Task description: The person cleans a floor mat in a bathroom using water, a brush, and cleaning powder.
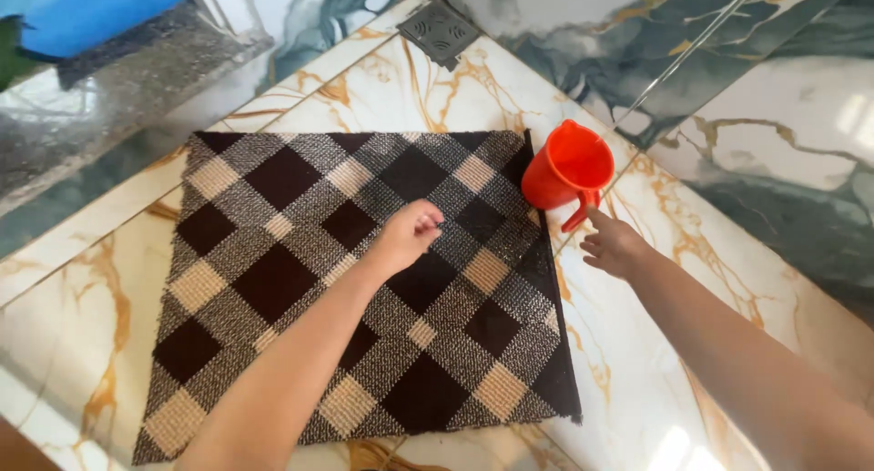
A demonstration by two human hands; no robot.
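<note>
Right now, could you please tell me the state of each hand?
Left hand: loosely curled, empty, resting on the checked brown woven mat.
Right hand: open, empty, fingertip at the orange plastic jug handle.

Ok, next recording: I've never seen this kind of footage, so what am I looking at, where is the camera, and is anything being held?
There is no machine here, just one person's two bare arms. The single picture comes from a camera worn on that person's head, looking down, so the arms reach in from the bottom edge. Below them is a marble-patterned tiled floor with a checked mat in brown, black and beige lying flat on it. The left hand is curled loosely over the middle of the mat; whether it pinches the fabric I cannot tell. The right hand has its fingertips at the handle of an orange plastic jug, which stands at the mat's far right corner; no grip has closed round it. A square floor drain sits further back.
</note>
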